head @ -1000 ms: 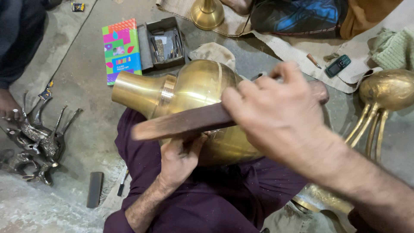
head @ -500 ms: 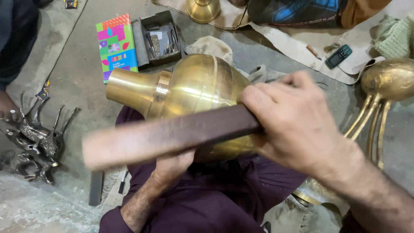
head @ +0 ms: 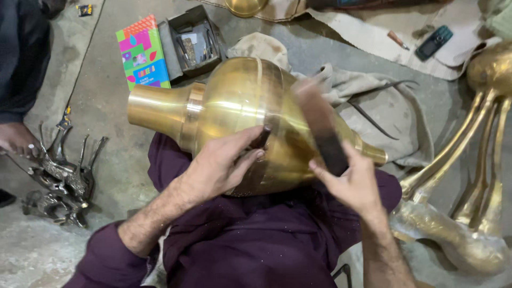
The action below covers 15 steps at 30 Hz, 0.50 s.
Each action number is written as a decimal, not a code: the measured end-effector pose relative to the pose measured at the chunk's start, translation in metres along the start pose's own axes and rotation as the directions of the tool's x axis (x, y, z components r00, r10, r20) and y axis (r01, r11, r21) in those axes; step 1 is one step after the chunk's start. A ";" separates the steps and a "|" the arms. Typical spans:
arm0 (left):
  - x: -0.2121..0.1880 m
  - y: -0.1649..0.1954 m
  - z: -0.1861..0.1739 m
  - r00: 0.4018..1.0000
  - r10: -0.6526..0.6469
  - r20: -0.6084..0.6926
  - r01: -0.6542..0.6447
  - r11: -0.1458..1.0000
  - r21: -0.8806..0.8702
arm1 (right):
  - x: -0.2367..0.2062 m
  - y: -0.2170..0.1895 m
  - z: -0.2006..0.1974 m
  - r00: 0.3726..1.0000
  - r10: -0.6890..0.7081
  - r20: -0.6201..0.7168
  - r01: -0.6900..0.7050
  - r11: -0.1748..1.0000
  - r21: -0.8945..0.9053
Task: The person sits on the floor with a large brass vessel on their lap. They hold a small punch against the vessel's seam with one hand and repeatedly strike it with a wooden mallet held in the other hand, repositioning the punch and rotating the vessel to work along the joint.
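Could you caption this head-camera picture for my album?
Left hand sets a small punch against a brass vase; right hand holds a wooden bat.

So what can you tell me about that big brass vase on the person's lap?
The brass vase lies on its side across the lap, flared neck toward the left, narrow foot to the right. Its polished golden body bulges, with a collar ring at the neck. The left hand presses a small dark tool against it; the right hand holds a blurred dark wooden bar over it.

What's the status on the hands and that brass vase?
Left hand pins small dark tool against brass vase. Right hand grips dark flat bar. Vase lies sideways across lap; nothing obstructing.
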State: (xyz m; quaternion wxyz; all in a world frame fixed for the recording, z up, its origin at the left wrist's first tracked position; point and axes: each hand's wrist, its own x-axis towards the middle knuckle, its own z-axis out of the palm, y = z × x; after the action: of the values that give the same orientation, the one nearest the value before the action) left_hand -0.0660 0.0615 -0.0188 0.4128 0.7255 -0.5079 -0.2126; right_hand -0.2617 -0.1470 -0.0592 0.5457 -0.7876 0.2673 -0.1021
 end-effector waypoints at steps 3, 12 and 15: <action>0.010 0.009 -0.011 0.991 0.023 0.134 -0.021 1.000 -0.011 | -0.011 0.033 -0.002 0.967 0.255 -0.023 -0.247 0.904 -0.349; 0.028 0.013 -0.022 0.941 0.010 0.338 -0.001 1.000 -0.028 | 0.013 -0.006 -0.057 0.935 -0.351 -0.042 0.319 0.890 -0.326; 0.033 0.015 -0.022 0.946 0.093 0.311 -0.083 0.996 -0.045 | 0.019 -0.008 -0.056 0.941 -0.326 -0.094 0.288 0.914 -0.286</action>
State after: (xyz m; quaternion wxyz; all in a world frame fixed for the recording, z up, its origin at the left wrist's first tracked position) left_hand -0.0453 0.0381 0.0093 0.3475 0.6527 -0.5954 -0.3142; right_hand -0.2683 -0.2005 -0.0324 0.3910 -0.8773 0.1889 -0.2043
